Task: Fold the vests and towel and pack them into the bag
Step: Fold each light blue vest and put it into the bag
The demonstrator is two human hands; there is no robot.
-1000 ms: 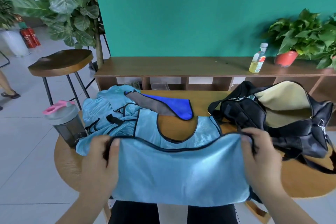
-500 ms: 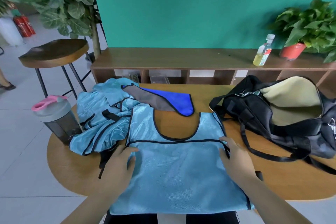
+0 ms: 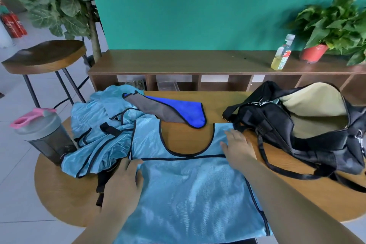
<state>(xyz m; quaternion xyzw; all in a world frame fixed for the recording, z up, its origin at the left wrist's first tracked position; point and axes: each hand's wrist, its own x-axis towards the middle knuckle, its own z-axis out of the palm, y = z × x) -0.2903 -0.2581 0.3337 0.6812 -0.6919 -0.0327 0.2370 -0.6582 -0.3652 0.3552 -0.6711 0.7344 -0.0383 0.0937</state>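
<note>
– Vest (image 3: 188,194) at the near edge of the table (image 3: 59,194): one light-blue piece spread flat, its hem hanging over that edge toward the person. Why are both hands on it?
– To pin it smooth for folding, I'd say. The left hand (image 3: 120,182) lies flat on the vest's left side, fingers straight and close together, pressing down. The right hand (image 3: 237,146) lies flat on the right shoulder strap, fingers slightly spread. Neither pinches any cloth.
– So no fold yet?
– None that shows. It lies full length, neckline open toward the far edge. I judge the task is near its start.
– And the other vests?
– A crumpled heap (image 3: 99,130) toward the left edge, the same blue with black trim, touching the flat one. At least one is in it; how many, I cannot tell.
– Towel?
– One towel (image 3: 178,111), blue and grey, beyond the neckline toward the far edge, one end resting on the heap, unfolded.
– The bag?
– One black bag (image 3: 297,130) at the right edge, mouth gaping, pale lining showing, near the right hand. That seems handy for dropping folded pieces in.
– Anything else?
– One shaker bottle (image 3: 41,134) with a pink lid at the left edge, just beside the heap. Beyond the table there is one stool (image 3: 43,55), and on the shelf (image 3: 188,61) one bottle (image 3: 281,53) and one red plant pot (image 3: 313,53).
</note>
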